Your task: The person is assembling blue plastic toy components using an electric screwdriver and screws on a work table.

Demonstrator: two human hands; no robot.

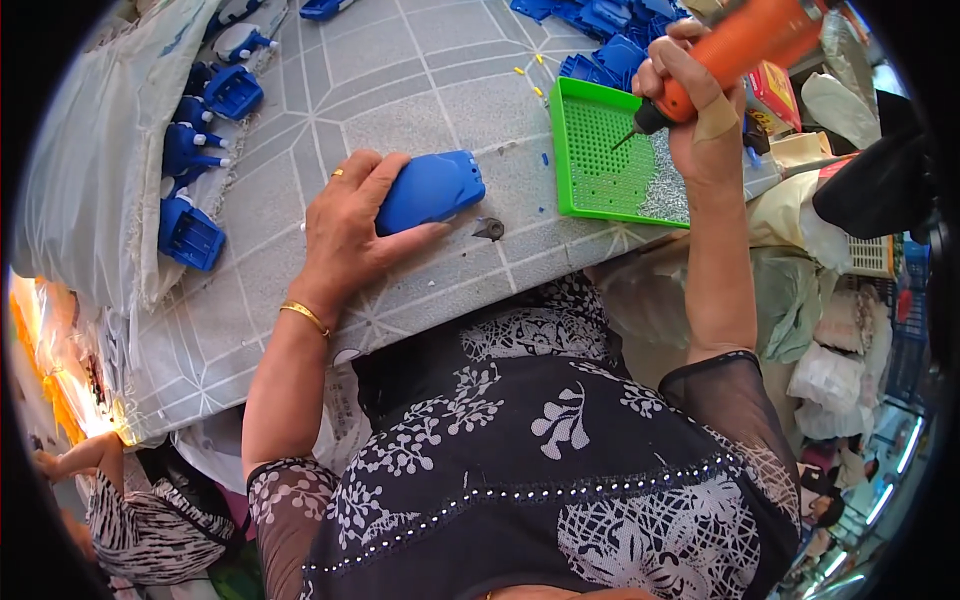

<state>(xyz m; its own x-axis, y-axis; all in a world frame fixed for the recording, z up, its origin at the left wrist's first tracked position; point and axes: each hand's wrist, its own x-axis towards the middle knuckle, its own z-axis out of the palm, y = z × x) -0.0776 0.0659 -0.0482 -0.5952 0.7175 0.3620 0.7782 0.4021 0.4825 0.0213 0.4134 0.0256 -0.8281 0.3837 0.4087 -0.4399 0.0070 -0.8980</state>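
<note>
My left hand point(355, 215) is wrapped around a blue plastic housing point(432, 190) that rests on the table near its front edge. Raised at the right, my right hand point(695, 105) grips an orange electric screwdriver point(745, 50); a bandage covers part of that hand. The tool's thin bit points down and left over a green tray point(563, 160). Inside the tray is a perforated plate with rows of holes, and many small silvery screws point(668, 190) are heaped along its right side. A small dark piece point(489, 229) lies just right of the housing.
Blue plastic parts point(600, 30) are piled behind the tray. Along the left, several blue assemblies point(192, 235) sit beside a pale draped cloth point(100, 150). Small yellow bits point(538, 91) dot the patterned tablecloth point(420, 90). Another person point(150, 520) is at the lower left.
</note>
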